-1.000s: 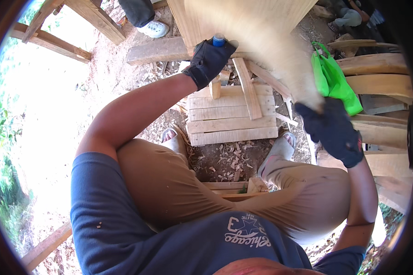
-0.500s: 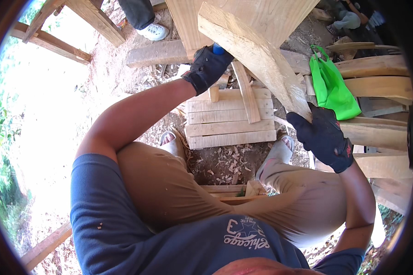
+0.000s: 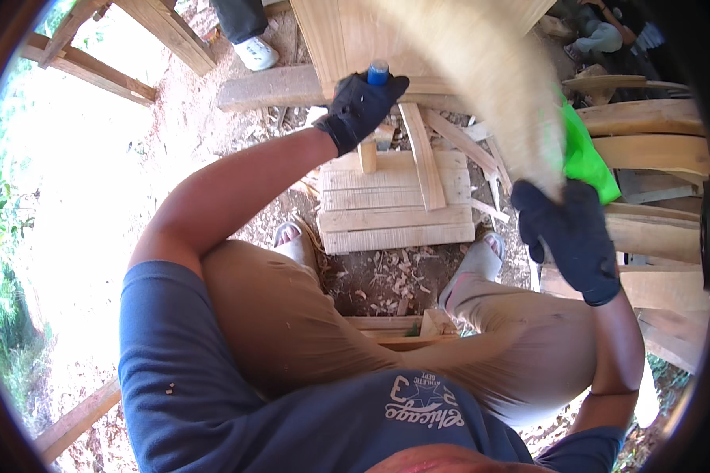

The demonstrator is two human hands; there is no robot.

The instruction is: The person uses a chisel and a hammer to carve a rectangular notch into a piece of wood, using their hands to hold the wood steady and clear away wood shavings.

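In a black work glove, my left hand (image 3: 357,114) is closed around a blue cylinder (image 3: 378,72). Only its rounded top sticks up out of the fist; the rest is hidden. My right hand (image 3: 572,244), gloved the same way, grips the lower end of a thick, curved wooden plank (image 3: 501,91). The plank is raised and smeared by motion, slanting up and left toward the top edge. Between my feet and the hands lies a low slatted wooden platform (image 3: 394,225), with a narrow wood strip (image 3: 423,158) resting on it.
A large wooden board (image 3: 335,47) stands at the far side behind a beam (image 3: 268,88). Stacked curved planks (image 3: 647,150) fill the right, beside a bright green bag (image 3: 588,162). Wood shavings (image 3: 394,276) litter the ground. Another person's shoe (image 3: 256,54) shows at upper left.
The plank has swung to the right and up, away from my left hand, and now partly covers the green bag. My right hand has shifted slightly right; more of the blue cylinder shows.
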